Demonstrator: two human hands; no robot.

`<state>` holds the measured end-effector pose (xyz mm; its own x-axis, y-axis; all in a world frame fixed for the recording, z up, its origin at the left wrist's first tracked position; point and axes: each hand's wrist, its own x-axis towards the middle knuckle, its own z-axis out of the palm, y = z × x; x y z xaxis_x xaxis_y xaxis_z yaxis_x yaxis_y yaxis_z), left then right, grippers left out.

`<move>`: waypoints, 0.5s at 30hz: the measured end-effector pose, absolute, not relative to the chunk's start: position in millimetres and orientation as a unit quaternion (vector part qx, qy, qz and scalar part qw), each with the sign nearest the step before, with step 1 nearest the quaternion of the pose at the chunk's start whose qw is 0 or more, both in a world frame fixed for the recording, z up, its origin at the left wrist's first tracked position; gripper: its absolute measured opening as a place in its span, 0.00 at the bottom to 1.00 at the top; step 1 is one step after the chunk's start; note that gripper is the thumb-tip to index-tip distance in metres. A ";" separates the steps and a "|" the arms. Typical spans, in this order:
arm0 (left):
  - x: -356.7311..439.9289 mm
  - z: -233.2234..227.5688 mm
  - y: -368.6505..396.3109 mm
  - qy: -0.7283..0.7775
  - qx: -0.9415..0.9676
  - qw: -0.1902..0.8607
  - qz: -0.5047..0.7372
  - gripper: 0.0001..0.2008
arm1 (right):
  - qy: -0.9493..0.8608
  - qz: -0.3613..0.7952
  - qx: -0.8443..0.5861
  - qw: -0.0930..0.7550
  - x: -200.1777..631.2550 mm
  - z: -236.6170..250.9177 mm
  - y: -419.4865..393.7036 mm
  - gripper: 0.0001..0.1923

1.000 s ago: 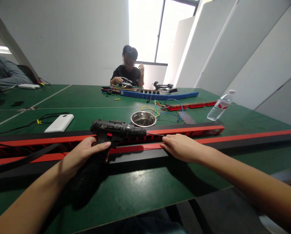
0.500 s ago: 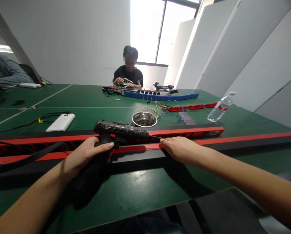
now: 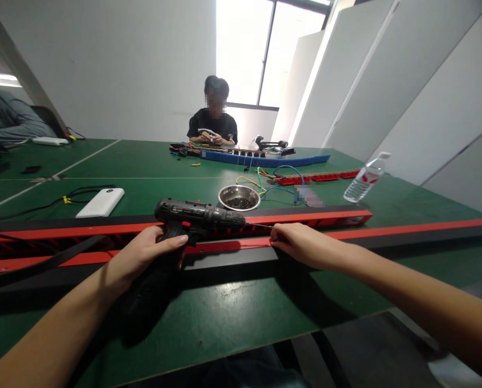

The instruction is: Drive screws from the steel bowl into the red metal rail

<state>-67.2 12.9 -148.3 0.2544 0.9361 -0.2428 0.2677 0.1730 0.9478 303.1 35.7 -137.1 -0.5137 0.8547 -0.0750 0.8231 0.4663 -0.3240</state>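
Observation:
My left hand (image 3: 154,249) is wrapped around the handle of a black cordless drill (image 3: 196,213), which lies level and points right. A thin bit (image 3: 259,224) sticks out of its chuck. At the bit's tip my right hand (image 3: 299,243) is closed in a pinch, and whatever its fingers hold is hidden. Below the drill runs a long red and black bar (image 3: 224,261), with my right fingers just over its red face. A second red-edged bar (image 3: 305,217) lies behind it. Beyond that stands a metal bowl (image 3: 224,200) of small dark screws.
A water bottle (image 3: 364,180) stands at the right, and a white power bank (image 3: 100,202) lies at the left. Loose wires (image 3: 260,180) spread behind the bowl. Across the green table (image 3: 155,170), a co-worker (image 3: 212,121) sits behind a long blue strip (image 3: 265,159).
My right hand has slid slightly right, baring more of the bit. The drill has shifted a touch left. Across the table, the co-worker's hands have come closer together.

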 end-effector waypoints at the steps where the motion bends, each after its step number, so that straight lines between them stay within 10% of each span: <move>1: -67.1 -148.5 12.9 0.532 0.566 0.552 0.304 0.20 | -0.856 0.162 -0.488 0.050 303.0 -135.8 36.0 0.10; 15: -66.1 -151.8 12.2 0.521 0.550 0.565 0.328 0.18 | -0.900 0.149 -0.410 -0.006 305.8 -122.9 50.0 0.10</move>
